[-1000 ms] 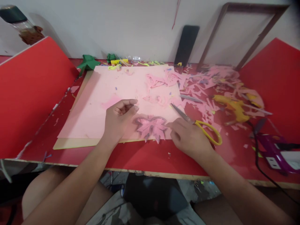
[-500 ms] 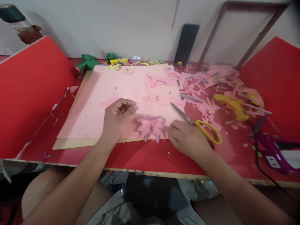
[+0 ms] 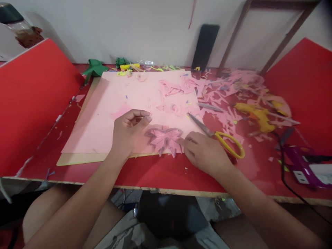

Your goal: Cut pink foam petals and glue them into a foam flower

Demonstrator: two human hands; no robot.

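Observation:
A pink paper butterfly (image 3: 166,135) with a dark outline lies at the near edge of a large pale pink sheet (image 3: 88,131). Just left of and above it, my left hand (image 3: 131,129) is closed in a pinch, thumb against index finger; whatever is between the tips is too small to make out. My right hand (image 3: 203,152) is at the butterfly's right wing, its fingers curled and the fingertips gripping the wing's edge. Scissors (image 3: 216,133) with yellow handles lie right behind that hand, blades pointing to the upper left.
Pink paper scraps (image 3: 220,90) heap up at the right, around a yellow glue gun (image 3: 256,116). A purple device (image 3: 298,167) with a black cable sits at the right edge. Behind stand a dark slab (image 3: 205,46) and a brown frame (image 3: 234,34). Red panels (image 3: 33,107) flank the table.
The whole view has shifted very slightly. Both hands and the butterfly keep nearly the same places relative to each other.

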